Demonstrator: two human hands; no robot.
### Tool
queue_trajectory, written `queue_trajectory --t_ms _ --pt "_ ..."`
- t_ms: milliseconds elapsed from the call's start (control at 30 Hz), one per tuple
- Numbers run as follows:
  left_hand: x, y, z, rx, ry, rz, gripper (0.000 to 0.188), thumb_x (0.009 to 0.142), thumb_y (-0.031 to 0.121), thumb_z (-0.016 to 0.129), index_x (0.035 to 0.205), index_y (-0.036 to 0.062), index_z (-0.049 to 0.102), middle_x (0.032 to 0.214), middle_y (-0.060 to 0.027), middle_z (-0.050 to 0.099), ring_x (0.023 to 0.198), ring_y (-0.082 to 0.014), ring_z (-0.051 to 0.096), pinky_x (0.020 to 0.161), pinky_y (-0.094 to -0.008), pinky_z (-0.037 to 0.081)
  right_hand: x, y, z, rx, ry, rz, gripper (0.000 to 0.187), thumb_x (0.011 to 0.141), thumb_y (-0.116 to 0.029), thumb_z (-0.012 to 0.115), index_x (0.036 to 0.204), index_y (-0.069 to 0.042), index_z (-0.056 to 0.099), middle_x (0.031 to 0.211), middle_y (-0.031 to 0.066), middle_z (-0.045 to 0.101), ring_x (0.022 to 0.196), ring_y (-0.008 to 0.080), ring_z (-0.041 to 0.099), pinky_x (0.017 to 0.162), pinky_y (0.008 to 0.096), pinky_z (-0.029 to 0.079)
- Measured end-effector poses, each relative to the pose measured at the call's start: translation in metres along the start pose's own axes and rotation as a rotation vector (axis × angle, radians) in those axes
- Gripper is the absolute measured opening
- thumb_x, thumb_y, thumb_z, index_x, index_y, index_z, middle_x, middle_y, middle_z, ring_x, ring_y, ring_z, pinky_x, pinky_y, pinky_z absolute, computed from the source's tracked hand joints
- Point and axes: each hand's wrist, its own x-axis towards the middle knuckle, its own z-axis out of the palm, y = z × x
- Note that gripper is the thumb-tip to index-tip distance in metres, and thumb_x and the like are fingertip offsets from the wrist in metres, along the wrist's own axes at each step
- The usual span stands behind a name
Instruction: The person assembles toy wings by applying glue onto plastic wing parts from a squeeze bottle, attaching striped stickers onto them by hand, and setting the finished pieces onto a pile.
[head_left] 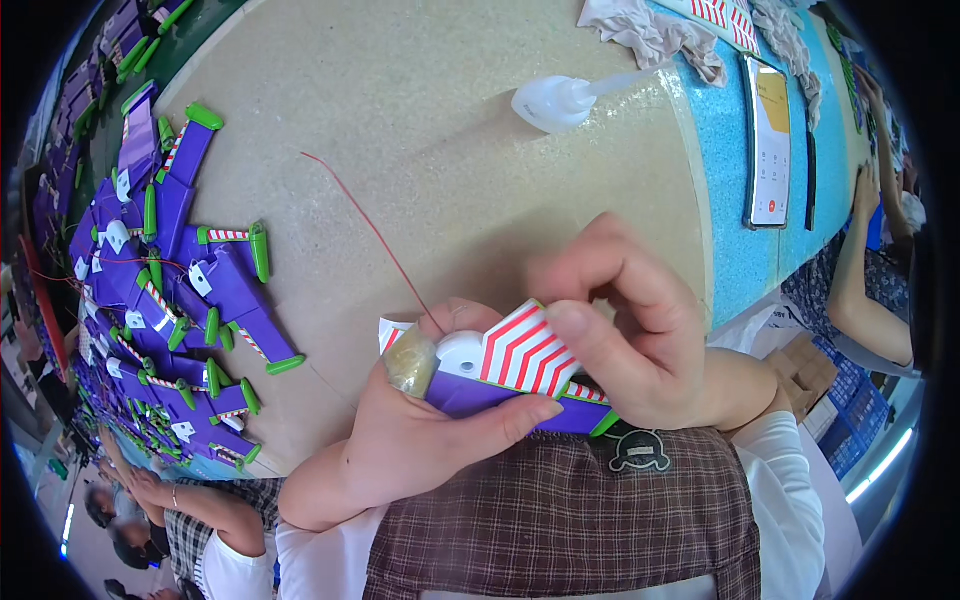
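My left hand [430, 430] is closed around a purple plastic toy wing [480, 398] with green edges. A white panel with red chevron stripes [525, 350] stands up along its top, beside a white rounded part with a small hole. A thin red wire [365, 220] rises from behind that part and stretches up and left. Yellowish tape [410, 362] wraps one of my left fingers. My right hand [630, 320] has its fingers curled, its thumb at the striped panel's upper right corner. Something small and beige shows between its fingers, too unclear to name; the fingertips are partly blurred.
Several purple-and-green toy wings [235, 290] lie piled at the left. A white squeeze bottle [555, 103] lies on the beige table [400, 90]. Crumpled cloth [650, 35], a phone [768, 140] and a blue mat [715, 150] are at the right. Other people sit at both sides.
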Motion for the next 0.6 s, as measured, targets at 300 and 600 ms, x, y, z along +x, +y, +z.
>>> queue_trajectory --t_ms 300,600 --pt "-0.007 -0.003 -0.014 -0.213 0.243 0.16 0.027 0.091 0.009 0.052 0.115 -0.0013 0.045 0.098 -0.0055 0.059 0.09 -0.0091 0.056 0.077 -0.0235 0.045 0.006 -0.004 -0.026 0.021 -0.325 -0.116 0.023 0.075 -0.015 0.07 0.09 -0.002 0.059 0.079 0.0092 0.058 0.075 0.0228 0.058 0.065 0.032 0.044" --pt "0.011 -0.035 -0.005 -0.104 0.419 0.529 0.042 0.092 0.017 0.05 0.129 0.0066 0.035 0.119 -0.0062 0.048 0.095 -0.0123 0.051 0.08 -0.0264 0.043 0.021 0.005 0.017 0.066 -0.076 -0.074 0.012 0.078 -0.013 0.067 0.08 -0.004 0.058 0.081 0.0076 0.055 0.08 0.0225 0.056 0.066 0.0327 0.044"
